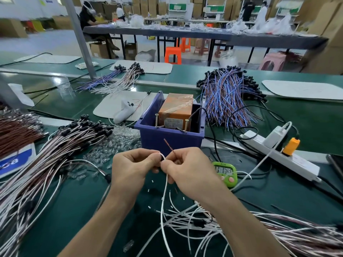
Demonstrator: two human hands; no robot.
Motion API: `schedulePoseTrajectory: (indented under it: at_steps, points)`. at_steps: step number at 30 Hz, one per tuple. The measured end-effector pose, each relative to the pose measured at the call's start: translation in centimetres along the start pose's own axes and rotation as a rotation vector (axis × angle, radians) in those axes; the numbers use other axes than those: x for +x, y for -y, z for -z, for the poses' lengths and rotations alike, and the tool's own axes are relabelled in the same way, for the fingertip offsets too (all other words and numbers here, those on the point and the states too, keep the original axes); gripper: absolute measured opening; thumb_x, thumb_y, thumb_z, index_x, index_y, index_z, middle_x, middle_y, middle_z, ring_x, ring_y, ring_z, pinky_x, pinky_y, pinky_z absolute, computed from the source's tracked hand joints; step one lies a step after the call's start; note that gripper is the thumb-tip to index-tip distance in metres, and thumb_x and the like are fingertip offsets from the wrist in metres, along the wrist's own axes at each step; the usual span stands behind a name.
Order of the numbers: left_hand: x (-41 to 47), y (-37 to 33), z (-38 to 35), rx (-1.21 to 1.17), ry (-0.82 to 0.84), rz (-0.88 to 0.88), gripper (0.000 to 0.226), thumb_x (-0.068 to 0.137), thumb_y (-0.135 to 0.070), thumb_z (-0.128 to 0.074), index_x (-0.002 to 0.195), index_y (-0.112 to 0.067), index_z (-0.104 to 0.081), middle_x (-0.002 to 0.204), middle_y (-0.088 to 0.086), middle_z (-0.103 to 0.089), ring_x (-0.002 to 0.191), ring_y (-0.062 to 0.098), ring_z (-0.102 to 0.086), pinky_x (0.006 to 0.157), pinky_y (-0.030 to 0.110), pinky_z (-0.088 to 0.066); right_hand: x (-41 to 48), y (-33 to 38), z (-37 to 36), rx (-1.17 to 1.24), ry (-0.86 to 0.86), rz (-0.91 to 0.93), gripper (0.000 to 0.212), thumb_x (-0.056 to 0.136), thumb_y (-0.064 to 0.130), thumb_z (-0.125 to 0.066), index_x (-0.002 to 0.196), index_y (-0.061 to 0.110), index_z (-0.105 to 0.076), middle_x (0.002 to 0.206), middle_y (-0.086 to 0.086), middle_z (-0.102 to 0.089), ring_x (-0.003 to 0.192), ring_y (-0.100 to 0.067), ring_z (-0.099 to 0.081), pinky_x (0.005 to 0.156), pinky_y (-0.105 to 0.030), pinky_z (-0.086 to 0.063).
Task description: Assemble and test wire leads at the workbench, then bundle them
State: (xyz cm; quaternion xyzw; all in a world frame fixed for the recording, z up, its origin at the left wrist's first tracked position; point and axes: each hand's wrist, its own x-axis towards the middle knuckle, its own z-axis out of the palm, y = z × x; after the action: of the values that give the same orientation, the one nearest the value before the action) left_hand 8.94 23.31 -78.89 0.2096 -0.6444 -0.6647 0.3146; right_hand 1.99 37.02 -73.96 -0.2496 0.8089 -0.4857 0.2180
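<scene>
Both hands meet in the middle, just above the green worktop. The left hand has its fingers curled, and they pinch the white wire where it bends over. The right hand pinches the bottom of the brown wire, which pokes up between the hands. A tiny black part seems to sit where the fingers touch, but it is mostly hidden. I think holding so close on both sides keeps the thin wires steady for joining.

The blue bin stands just behind the hands. It holds an orange box, and two screws stick up, maybe for testing. A pile of leads lies at the left. Loose wires lie at the right, near enough to grab.
</scene>
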Motion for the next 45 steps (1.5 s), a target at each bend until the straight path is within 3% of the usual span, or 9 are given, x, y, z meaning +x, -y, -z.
schedulePoseTrajectory:
  at_steps: [4, 12, 16, 22, 25, 29, 35, 40, 45]
  points:
    - [0.0, -0.2, 0.1, -0.05, -0.02, 0.007, 0.015, 0.079, -0.002, -0.081, 0.074, -0.016, -0.083, 0.069, 0.012, -0.075, 0.06, 0.014, -0.068, 0.058, 0.02, -0.055, 0.1, 0.0, 0.4, -0.039, 0.002, 0.021, 0.023, 0.091, 0.032, -0.063, 0.072, 0.024, -0.073, 0.063, 0.007, -0.073, 0.041, -0.001, -0.047, 0.04, -0.015, -0.036]
    - [0.4, 0.7, 0.4, -0.291, 0.219, 0.181, 0.019, 0.067, -0.016, -0.087, 0.085, -0.01, -0.083, 0.068, 0.004, -0.069, 0.057, 0.01, -0.057, 0.052, 0.018, -0.046, 0.3, -0.1, 0.1, 0.076, 0.044, 0.064, 0.02, 0.093, 0.032, -0.063, 0.078, 0.023, -0.074, 0.065, 0.002, -0.073, 0.044, -0.001, -0.05, 0.052, -0.025, -0.039]
    - [0.6, 0.9, 0.7, -0.33, 0.277, 0.213, 0.048, 0.056, -0.038, -0.097, 0.088, -0.006, -0.08, 0.077, 0.011, -0.068, 0.07, 0.022, -0.055, 0.069, 0.033, -0.044, 0.3, -0.2, 0.3, 0.075, 0.076, 0.082, 0.02, 0.092, 0.033, -0.063, 0.079, 0.023, -0.075, 0.065, 0.002, -0.073, 0.044, 0.0, -0.052, 0.05, -0.021, -0.038]
    - [0.4, 0.3, 0.9, -0.421, 0.414, 0.252, 0.017, 0.078, -0.018, -0.079, 0.071, -0.008, -0.067, 0.074, 0.007, -0.052, 0.072, 0.03, -0.043, 0.071, 0.034, -0.049, 0.4, -0.2, 0.7, 0.078, 0.167, 0.096, 0.017, 0.085, 0.037, -0.068, 0.078, 0.025, -0.076, 0.064, 0.001, -0.073, 0.042, -0.001, -0.048, 0.046, -0.021, -0.037]
    - [0.4, -0.3, 0.6, -0.411, 0.289, 0.347, 0.012, 0.075, -0.019, -0.079, 0.08, -0.013, -0.07, 0.081, 0.009, -0.064, 0.073, 0.022, -0.059, 0.076, 0.032, -0.05, 0.8, -0.3, 1.3, 0.061, 0.142, 0.072, 0.028, 0.08, 0.047, -0.066, 0.08, 0.019, -0.074, 0.065, -0.001, -0.073, 0.045, -0.007, -0.046, 0.047, -0.025, -0.038]
    - [0.2, -0.3, -0.2, -0.234, 0.037, 0.3, 0.01, 0.101, -0.013, -0.057, 0.093, -0.012, -0.064, 0.086, 0.015, -0.078, 0.067, 0.019, -0.073, 0.064, 0.024, -0.057, 1.1, -0.2, 2.7, 0.045, 0.145, 0.099, 0.046, 0.078, 0.056, -0.049, 0.087, 0.02, -0.076, 0.073, -0.009, -0.072, 0.055, -0.014, -0.048, 0.061, -0.04, -0.04]
    - [0.2, -0.1, -0.7, -0.18, -0.144, 0.234, 0.016, 0.097, -0.014, -0.068, 0.086, -0.003, -0.067, 0.064, 0.007, -0.071, 0.047, 0.011, -0.063, 0.049, 0.016, -0.049, 1.0, -0.1, 3.9, -0.027, 0.049, 0.197, 0.038, 0.087, 0.031, -0.033, 0.092, 0.025, -0.07, 0.062, -0.001, -0.069, 0.046, -0.004, -0.047, 0.057, -0.024, -0.035]
    - [0.6, 0.0, -0.5, -0.16, -0.22, 0.229, 0.021, 0.094, -0.018, -0.072, 0.077, -0.006, -0.069, 0.064, 0.008, -0.072, 0.045, 0.012, -0.062, 0.046, 0.018, -0.048, 1.1, -0.2, 4.6, -0.091, -0.049, 0.218, 0.025, 0.099, 0.014, -0.043, 0.086, 0.034, -0.05, 0.066, 0.0, -0.073, 0.045, -0.007, -0.047, 0.054, -0.029, -0.037]
    - [1.3, -0.6, -0.6, -0.083, -0.295, 0.164, 0.028, 0.093, -0.02, -0.075, 0.07, -0.006, -0.067, 0.059, 0.011, -0.07, 0.04, 0.015, -0.06, 0.046, 0.02, -0.051, 1.2, -0.2, 5.1, -0.148, -0.176, 0.27, 0.02, 0.091, 0.012, -0.067, 0.075, 0.025, -0.064, 0.063, 0.008, -0.072, 0.044, -0.003, -0.056, 0.049, -0.015, -0.039]
